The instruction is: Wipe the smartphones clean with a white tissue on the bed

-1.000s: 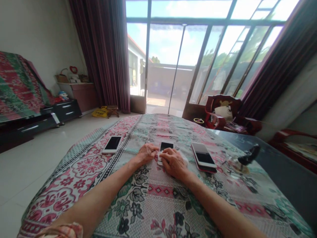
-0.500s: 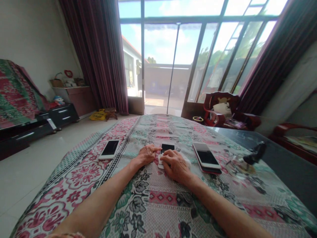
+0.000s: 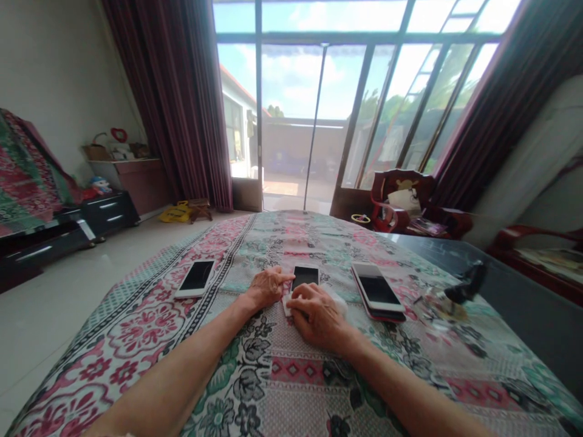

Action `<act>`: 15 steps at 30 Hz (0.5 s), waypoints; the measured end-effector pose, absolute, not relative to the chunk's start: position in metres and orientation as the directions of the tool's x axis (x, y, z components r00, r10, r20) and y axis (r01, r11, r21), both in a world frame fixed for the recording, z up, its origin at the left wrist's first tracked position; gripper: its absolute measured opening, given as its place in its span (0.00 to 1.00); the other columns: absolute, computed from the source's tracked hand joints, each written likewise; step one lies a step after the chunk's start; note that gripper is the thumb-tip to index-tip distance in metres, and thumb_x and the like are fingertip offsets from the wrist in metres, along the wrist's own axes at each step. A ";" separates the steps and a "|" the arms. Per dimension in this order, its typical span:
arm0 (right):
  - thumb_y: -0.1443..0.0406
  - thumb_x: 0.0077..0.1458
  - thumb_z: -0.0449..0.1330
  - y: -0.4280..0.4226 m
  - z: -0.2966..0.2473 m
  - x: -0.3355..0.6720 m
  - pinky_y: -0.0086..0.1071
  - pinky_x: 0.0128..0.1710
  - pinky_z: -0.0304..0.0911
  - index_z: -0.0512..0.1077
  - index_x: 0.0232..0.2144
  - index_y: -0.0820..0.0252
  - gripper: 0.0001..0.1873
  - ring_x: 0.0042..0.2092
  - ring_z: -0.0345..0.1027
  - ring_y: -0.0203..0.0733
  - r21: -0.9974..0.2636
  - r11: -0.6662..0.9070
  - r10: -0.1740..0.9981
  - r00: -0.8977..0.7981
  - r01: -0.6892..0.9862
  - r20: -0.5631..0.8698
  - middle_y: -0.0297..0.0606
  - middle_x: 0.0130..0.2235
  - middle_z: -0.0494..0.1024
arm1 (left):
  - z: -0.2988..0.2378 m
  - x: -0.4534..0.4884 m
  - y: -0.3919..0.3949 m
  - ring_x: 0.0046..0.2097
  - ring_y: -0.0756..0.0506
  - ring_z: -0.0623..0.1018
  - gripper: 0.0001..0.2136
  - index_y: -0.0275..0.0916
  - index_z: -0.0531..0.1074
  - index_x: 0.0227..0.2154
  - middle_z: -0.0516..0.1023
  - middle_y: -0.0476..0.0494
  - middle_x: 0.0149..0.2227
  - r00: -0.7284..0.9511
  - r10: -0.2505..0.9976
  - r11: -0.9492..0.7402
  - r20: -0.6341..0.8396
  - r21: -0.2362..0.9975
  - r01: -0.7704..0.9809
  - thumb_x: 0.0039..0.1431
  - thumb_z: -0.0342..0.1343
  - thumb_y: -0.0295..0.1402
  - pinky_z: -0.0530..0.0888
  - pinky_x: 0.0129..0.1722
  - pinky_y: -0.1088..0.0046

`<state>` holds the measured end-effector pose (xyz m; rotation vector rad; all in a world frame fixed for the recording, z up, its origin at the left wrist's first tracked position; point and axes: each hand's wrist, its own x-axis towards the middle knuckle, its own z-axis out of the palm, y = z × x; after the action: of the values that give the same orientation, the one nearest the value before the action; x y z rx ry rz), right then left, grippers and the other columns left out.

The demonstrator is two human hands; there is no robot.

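Note:
A white phone with a dark screen (image 3: 305,277) lies in the middle of a flower-patterned cloth (image 3: 291,388). My left hand (image 3: 267,287) rests at its left edge, fingers curled, forefinger pointing at the phone's side. My right hand (image 3: 317,312) lies over the phone's near end, fingers bent, with a bit of white cloth or tissue (image 3: 339,298) showing under it. Whether the fingers pinch the tissue is hidden.
A second white phone (image 3: 195,278) lies to the left, and a stack of two phones (image 3: 377,291) to the right. A black-topped glass object (image 3: 458,295) stands on the dark table (image 3: 523,321) at right. Red wooden chairs (image 3: 405,203) and glass doors (image 3: 319,121) are beyond.
The camera has shifted slightly; my hands stay at the middle phone, my right hand sliding a little toward me along its near end.

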<state>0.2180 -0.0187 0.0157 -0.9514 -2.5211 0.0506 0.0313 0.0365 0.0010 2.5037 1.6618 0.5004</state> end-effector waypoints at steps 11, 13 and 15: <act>0.69 0.52 0.56 -0.015 0.030 0.233 0.31 0.37 0.57 0.74 0.28 0.59 0.07 0.39 0.64 0.40 -0.179 0.565 0.809 -0.500 0.805 0.308 0.39 0.35 0.71 | -0.002 0.032 0.037 0.38 0.49 0.74 0.20 0.52 0.72 0.52 0.74 0.46 0.38 0.327 0.922 -0.366 0.205 0.198 0.909 0.62 0.45 0.29 0.70 0.38 0.77; 0.68 0.55 0.54 -0.016 0.030 0.231 0.31 0.39 0.57 0.74 0.29 0.59 0.08 0.40 0.63 0.39 -0.168 0.617 0.773 -0.552 0.769 0.312 0.39 0.36 0.71 | -0.002 0.033 0.037 0.39 0.49 0.74 0.20 0.52 0.72 0.52 0.74 0.46 0.38 0.324 0.924 -0.364 0.205 0.205 0.908 0.61 0.45 0.29 0.70 0.38 0.77; 0.67 0.58 0.53 -0.018 0.027 0.226 0.32 0.41 0.56 0.74 0.30 0.58 0.10 0.41 0.62 0.39 -0.152 0.689 0.714 -0.627 0.709 0.312 0.39 0.38 0.72 | -0.001 0.033 0.037 0.39 0.49 0.74 0.20 0.52 0.72 0.52 0.74 0.46 0.38 0.325 0.922 -0.368 0.210 0.215 0.905 0.61 0.45 0.28 0.70 0.39 0.77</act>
<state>0.2255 -0.0177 0.0275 -1.1171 -2.5538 0.0200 0.0327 0.0365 -0.0011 2.5092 1.7317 0.4603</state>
